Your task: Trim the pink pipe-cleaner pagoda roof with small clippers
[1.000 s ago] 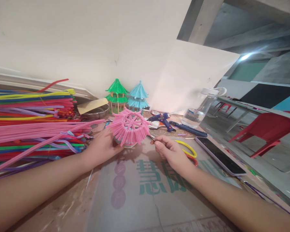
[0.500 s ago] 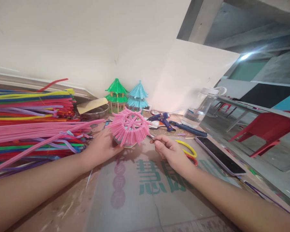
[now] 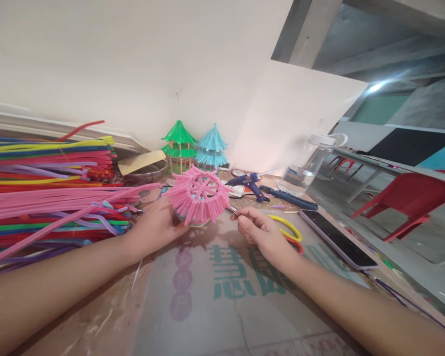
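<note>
A pink pipe-cleaner roof (image 3: 198, 194) with radiating ribs and a fringe sits over a small base on the table. My left hand (image 3: 157, 225) grips it from the left and below. My right hand (image 3: 261, 232) is just to its right, pinching a thin metal tool (image 3: 233, 211) whose tip points at the fringe. Behind stand a finished green pagoda (image 3: 178, 144) and a light blue pagoda (image 3: 212, 147), both made of pipe cleaners.
A big pile of coloured pipe cleaners (image 3: 48, 185) fills the left side. A blue glue gun (image 3: 249, 183), yellow and red scissors (image 3: 291, 232), a phone (image 3: 337, 238) and a clear water jug (image 3: 307, 165) lie to the right. A red chair (image 3: 408, 200) stands beyond the table.
</note>
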### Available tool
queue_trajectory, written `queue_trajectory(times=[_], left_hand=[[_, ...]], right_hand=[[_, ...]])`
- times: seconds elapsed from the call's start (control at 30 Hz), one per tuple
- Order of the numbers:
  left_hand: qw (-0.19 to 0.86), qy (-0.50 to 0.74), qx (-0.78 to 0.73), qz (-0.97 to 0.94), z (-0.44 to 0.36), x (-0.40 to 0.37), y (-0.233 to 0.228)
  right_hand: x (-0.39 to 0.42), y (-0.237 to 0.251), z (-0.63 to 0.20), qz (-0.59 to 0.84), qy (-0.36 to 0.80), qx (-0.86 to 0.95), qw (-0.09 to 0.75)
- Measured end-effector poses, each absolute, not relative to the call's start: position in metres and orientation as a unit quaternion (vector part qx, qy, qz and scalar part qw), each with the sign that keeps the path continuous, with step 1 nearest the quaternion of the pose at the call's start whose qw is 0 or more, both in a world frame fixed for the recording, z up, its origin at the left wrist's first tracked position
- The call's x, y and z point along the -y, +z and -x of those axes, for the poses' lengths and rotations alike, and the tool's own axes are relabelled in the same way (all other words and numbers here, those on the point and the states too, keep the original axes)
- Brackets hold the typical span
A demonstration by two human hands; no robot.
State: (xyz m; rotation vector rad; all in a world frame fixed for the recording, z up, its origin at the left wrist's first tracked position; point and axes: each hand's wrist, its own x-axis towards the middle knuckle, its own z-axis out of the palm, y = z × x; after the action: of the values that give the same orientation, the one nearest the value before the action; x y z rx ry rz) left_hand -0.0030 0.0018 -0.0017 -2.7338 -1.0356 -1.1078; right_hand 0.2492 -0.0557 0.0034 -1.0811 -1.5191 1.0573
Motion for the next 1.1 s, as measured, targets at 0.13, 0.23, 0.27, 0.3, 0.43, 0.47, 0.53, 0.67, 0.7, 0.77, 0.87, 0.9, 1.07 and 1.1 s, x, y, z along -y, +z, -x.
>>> queue_trajectory(times=[0.13, 0.23, 0.27, 0.3, 0.43, 0.47, 0.53, 0.67, 0.7, 0.77, 0.87, 0.9, 1.07, 1.1], left_hand=[[-0.002, -0.346, 0.334, 0.877, 0.0021, -0.0009, -0.0008], [-0.001, -0.347, 0.34, 0.874, 0.0022, -0.0008, -0.0015], [0.0, -0.349, 0.34, 0.873, 0.0023, -0.001, -0.0019], [0.0, -0.351, 0.34, 0.872, 0.0025, -0.0012, -0.0023], [0.006, -0.352, 0.342, 0.871, 0.0032, -0.0019, -0.0025], [0.007, -0.349, 0.343, 0.872, 0.0033, -0.002, -0.0023], [0.007, -0.343, 0.344, 0.874, 0.0035, -0.002, -0.0021], [0.008, -0.343, 0.349, 0.872, 0.0039, -0.0023, -0.0036], [0.008, -0.344, 0.35, 0.871, 0.004, -0.0026, -0.0042], [0.004, -0.345, 0.35, 0.871, 0.0041, -0.0031, -0.0052], [-0.005, -0.342, 0.353, 0.871, 0.0041, -0.0036, -0.0052], [-0.006, -0.341, 0.353, 0.871, 0.0041, -0.0035, -0.0048], [0.0, -0.33, 0.364, 0.871, 0.0044, -0.0027, -0.0026], [0.001, -0.329, 0.365, 0.871, 0.0044, -0.0026, -0.0026]], right_hand=[[0.0552, 0.0021, -0.2493, 0.445, 0.427, 0.623, 0.481], [0.0549, 0.0018, -0.249, 0.447, 0.425, 0.622, 0.482], [0.0548, 0.0018, -0.2489, 0.447, 0.426, 0.622, 0.481], [0.0546, 0.0018, -0.2487, 0.446, 0.427, 0.622, 0.481], [0.054, 0.0017, -0.2482, 0.44, 0.439, 0.617, 0.483], [0.0539, 0.0016, -0.2481, 0.438, 0.441, 0.616, 0.484], [0.0539, 0.0012, -0.2482, 0.436, 0.441, 0.616, 0.486], [0.0537, 0.0003, -0.2484, 0.439, 0.439, 0.615, 0.486], [0.0535, 0.0002, -0.2485, 0.44, 0.438, 0.615, 0.486], [0.0532, 0.0003, -0.2485, 0.443, 0.432, 0.615, 0.489], [0.0531, 0.0015, -0.2483, 0.447, 0.421, 0.616, 0.493], [0.0533, 0.002, -0.2482, 0.448, 0.42, 0.617, 0.492], [0.0551, 0.0036, -0.248, 0.435, 0.446, 0.618, 0.479], [0.0552, 0.0035, -0.2482, 0.433, 0.451, 0.618, 0.477]])
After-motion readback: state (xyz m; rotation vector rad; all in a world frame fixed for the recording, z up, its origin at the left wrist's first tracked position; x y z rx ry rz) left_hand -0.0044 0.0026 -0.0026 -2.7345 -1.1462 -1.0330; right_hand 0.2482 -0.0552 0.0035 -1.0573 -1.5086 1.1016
